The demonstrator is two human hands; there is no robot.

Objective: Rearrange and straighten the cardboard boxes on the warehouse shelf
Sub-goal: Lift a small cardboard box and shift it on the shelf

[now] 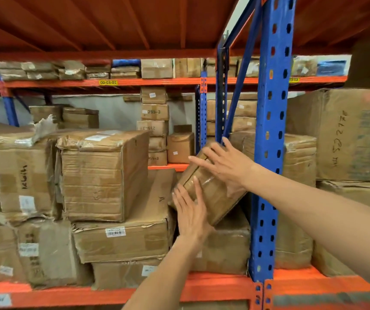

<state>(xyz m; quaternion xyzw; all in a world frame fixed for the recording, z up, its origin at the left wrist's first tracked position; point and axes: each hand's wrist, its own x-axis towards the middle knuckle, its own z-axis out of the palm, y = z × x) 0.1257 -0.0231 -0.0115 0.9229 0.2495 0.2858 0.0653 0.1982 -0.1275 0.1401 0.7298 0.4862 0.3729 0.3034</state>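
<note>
A small taped cardboard box (211,191) sits tilted at the right end of the shelf bay, leaning above a lower box (226,249) next to the blue upright. My left hand (192,211) presses flat on its lower left face, fingers apart. On the box's upper right face lies my right hand (224,163), fingers spread. Left of it stands a stack: a dented box (103,175) on a flatter box (121,240) with a barcode label.
A blue perforated upright (271,139) stands right beside the tilted box. The orange shelf beam (213,287) runs along the front. More worn boxes (23,175) fill the left, large boxes (349,135) the right bay, and stacked boxes (155,121) the far rack.
</note>
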